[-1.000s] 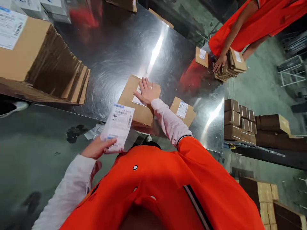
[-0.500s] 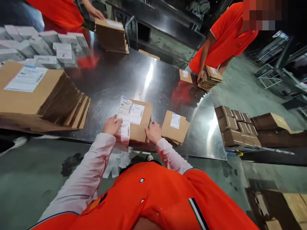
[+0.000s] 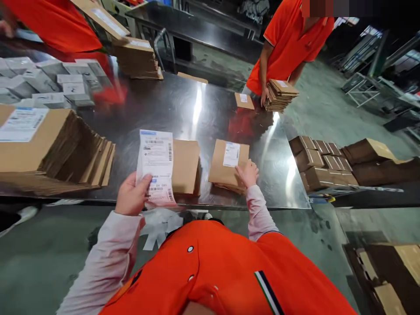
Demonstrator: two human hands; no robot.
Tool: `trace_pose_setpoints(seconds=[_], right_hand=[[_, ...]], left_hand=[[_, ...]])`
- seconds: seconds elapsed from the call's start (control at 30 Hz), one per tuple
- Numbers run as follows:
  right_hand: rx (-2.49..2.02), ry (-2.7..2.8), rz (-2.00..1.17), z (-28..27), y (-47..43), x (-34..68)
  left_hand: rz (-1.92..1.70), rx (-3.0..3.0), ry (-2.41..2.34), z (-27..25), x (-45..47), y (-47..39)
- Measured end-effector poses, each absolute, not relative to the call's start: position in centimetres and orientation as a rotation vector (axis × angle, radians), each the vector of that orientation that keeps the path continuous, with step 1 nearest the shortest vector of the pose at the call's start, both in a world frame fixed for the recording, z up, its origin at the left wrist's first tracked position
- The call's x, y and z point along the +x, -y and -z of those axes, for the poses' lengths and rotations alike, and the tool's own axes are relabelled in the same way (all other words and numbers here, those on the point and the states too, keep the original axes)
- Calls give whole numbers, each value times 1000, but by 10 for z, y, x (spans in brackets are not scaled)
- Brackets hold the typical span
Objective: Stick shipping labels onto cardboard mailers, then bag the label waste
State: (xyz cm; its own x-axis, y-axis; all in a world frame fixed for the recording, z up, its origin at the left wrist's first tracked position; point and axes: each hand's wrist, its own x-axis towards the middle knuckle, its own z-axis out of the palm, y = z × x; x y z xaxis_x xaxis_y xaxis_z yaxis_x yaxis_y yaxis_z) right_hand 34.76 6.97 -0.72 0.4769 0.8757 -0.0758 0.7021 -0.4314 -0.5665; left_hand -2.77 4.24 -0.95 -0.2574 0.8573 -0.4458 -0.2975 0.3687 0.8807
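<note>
Half a second ago the middle stack (image 3: 186, 166) of flat cardboard had a label on its top piece and both my hands were at its edges; now the part of its top I can see is bare brown. My right hand (image 3: 248, 175) has gone over to the right stack (image 3: 218, 168), whose top piece carries a white label (image 3: 231, 154). My thumb is on that piece and my fingers are at its right edge; I cannot tell whether they grip. My left hand (image 3: 131, 197), then down by the middle stack, now pinches a label strip (image 3: 155, 162), thumb on top, covering the stack's left side in my view. Both stacks lie on the bench (image 3: 177, 113). At the far left, a co-worker's stack now has a cardboard piece (image 3: 101, 17) tilted up above it.

The strip has a blue band along its top, another blue mark by my thumb, and barcodes across and down its right side. The big stack (image 3: 78, 144) on my left has a similar blue-banded label (image 3: 22, 124). The print is too blurred to read.
</note>
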Motion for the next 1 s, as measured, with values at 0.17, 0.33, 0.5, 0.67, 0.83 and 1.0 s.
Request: trace_pose_setpoints(seconds=[0.17,0.33,0.5,0.67,0.83,1.0], right_hand=[[-1600,1344,-1217,23,-63,237],[-1508,1371,-1302,33,-49,174],[-1544,1584,-1247,15,-49,178],[-1615,1781,-1127,7,-61,174],[-1691,1907,-1005,14,-120,167],[-1952,1966,-906,38,-200,157]], left_hand=[[-927,635,-1370,11,7,-17],[-1048,752,-1350,12,10,-17],[-1070,645,-1467,25,11,-23],[-1105,601,-1617,36,20,-24],[-809,521,-1357,41,7,-32],[-735,335,-1228,53,-11,-42]])
